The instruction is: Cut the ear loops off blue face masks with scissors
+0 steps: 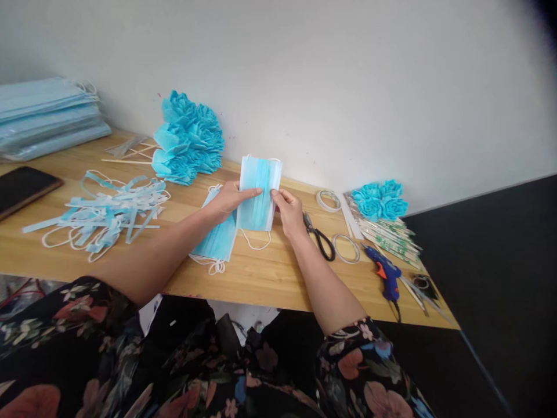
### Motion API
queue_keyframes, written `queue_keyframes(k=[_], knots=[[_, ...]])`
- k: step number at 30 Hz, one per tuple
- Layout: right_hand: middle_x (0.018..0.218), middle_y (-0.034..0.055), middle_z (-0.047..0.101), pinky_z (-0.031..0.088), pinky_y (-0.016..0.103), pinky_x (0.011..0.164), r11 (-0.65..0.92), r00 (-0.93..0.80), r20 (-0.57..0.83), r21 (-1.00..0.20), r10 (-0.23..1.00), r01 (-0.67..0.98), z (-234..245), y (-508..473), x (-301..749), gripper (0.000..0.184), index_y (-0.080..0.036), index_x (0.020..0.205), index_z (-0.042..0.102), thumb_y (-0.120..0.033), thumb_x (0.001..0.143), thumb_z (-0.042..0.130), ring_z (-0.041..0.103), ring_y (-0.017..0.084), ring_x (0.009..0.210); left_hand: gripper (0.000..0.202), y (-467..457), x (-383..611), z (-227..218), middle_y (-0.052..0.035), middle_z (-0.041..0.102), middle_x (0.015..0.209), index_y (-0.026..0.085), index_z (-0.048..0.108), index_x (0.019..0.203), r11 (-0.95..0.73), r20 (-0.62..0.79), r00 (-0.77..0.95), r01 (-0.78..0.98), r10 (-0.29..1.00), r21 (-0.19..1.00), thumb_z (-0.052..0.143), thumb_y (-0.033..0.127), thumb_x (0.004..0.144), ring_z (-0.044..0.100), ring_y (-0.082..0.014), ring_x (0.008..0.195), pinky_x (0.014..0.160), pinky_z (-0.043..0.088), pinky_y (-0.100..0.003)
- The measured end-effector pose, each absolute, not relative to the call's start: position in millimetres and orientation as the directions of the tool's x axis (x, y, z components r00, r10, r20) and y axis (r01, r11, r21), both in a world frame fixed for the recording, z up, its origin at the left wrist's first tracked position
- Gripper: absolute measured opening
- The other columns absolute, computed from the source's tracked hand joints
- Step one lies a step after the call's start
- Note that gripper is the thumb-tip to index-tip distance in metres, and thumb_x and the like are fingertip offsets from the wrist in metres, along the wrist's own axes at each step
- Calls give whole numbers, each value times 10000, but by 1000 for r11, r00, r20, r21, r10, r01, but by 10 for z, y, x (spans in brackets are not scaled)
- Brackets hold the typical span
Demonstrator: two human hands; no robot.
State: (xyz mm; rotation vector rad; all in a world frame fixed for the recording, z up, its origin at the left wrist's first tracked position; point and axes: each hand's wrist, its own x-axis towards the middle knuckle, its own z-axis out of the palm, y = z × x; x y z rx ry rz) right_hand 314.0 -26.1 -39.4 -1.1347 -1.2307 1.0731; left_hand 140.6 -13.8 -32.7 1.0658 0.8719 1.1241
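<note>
Between my two hands a light blue pleated face mask (259,200) is held up above the table, its white ear loop hanging from the lower edge. My left hand (235,198) grips its left side, thumb laid across the front. On the right edge, my right hand (287,210) pinches the mask between thumb and fingers. A flat pile of blue masks (217,241) lies partly under my left hand and forearm, with white loops at both ends. Just right of my right hand, black-handled scissors (322,241) rest on the wood.
Cut mask strips and loops (108,215) lie heaped at left, near a phone (26,188) and stacked masks (47,119). Blue paper-like flowers (189,139) stand behind. Tape rolls (329,201), a blue glue gun (387,273), wrapped sticks (391,238) and smaller flowers (380,200) sit right.
</note>
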Motion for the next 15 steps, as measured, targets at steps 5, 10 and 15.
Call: queue_keyframes(k=[5,10,15], knots=[[614,-39,512,423,250,539,157,31,157,-988,987,2,-365,-289,3133,477,-216,657,576,-668,723,713,473,113,585,501,-125,1403,-356,-156,773,1048,116,755,938,67,-34,123,-270,992,960,897,435,579,718,-360,1010,933,564,-503],[630,-20,561,437,261,540,154,22,154,-988,988,10,-369,-277,3144,481,-215,679,623,-687,748,678,499,122,587,499,-77,1392,-358,-153,774,1050,123,751,950,45,-22,65,-378,998,925,908,400,566,717,-355,1025,960,565,-507],[632,-35,584,440,256,558,165,2,165,-984,986,64,-359,-275,3132,346,-212,736,683,-549,706,757,501,117,591,485,-86,1399,-326,-154,775,993,111,739,924,35,-25,30,-403,999,914,907,392,565,722,-362,996,936,573,-514]])
